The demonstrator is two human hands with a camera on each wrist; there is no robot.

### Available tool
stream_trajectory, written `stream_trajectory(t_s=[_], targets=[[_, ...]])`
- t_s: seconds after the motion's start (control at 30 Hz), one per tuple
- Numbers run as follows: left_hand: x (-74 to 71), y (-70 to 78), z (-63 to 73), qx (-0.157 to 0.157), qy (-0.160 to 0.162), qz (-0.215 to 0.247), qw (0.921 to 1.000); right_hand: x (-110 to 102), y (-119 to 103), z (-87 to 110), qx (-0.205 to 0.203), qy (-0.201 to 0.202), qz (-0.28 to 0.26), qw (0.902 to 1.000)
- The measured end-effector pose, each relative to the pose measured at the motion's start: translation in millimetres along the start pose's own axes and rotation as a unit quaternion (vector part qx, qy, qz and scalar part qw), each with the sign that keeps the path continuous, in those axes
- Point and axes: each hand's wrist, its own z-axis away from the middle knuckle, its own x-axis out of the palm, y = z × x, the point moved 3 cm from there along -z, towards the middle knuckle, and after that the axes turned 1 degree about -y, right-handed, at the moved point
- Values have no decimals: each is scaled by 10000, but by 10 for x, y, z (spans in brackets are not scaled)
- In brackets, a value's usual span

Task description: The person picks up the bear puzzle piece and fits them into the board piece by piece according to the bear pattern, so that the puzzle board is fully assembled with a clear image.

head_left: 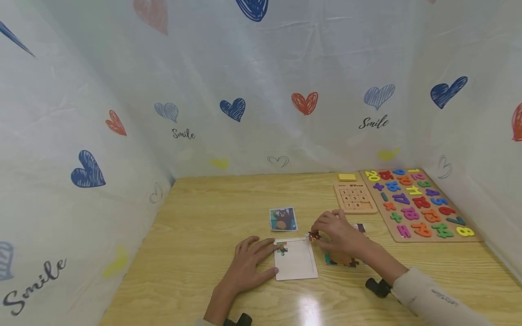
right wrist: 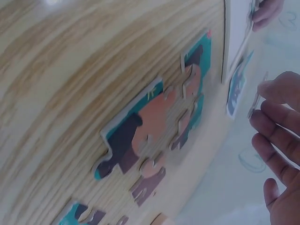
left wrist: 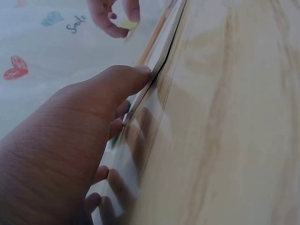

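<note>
A white puzzle tray (head_left: 295, 265) lies on the table, with a jigsaw piece (head_left: 282, 248) in its upper left corner. My left hand (head_left: 249, 267) rests at the tray's left edge, fingers extended, a fingertip by that piece and the thumb (left wrist: 126, 80) touching the side. Above the tray's upper right corner, my right hand (head_left: 336, 233) pinches a brown and red puzzle piece (head_left: 313, 236) between thumb and fingers. In the right wrist view that piece shows only edge-on. Loose puzzle pieces (right wrist: 152, 117) in teal, brown and orange lie on the table under the right forearm, partly hidden in the head view.
A bear picture card (head_left: 283, 219) lies behind the tray. Farther right are a wooden number slide board (head_left: 355, 198), a yellow block (head_left: 347, 177) and a large board of coloured numbers (head_left: 422, 203). A heart-printed curtain (head_left: 261, 149) encloses the table's back and sides.
</note>
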Motion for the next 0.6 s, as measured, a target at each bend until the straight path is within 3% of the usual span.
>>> stream_trajectory(t_s=[0.33, 0.6], targets=[[-8, 3, -3, -2, 0, 45, 10000, 86, -87, -89, -147, -29, -200, 9997], [-15, -2, -7, -84, -119, 3, 9999, 130, -166, -165, -154, -294, -161, 9993]])
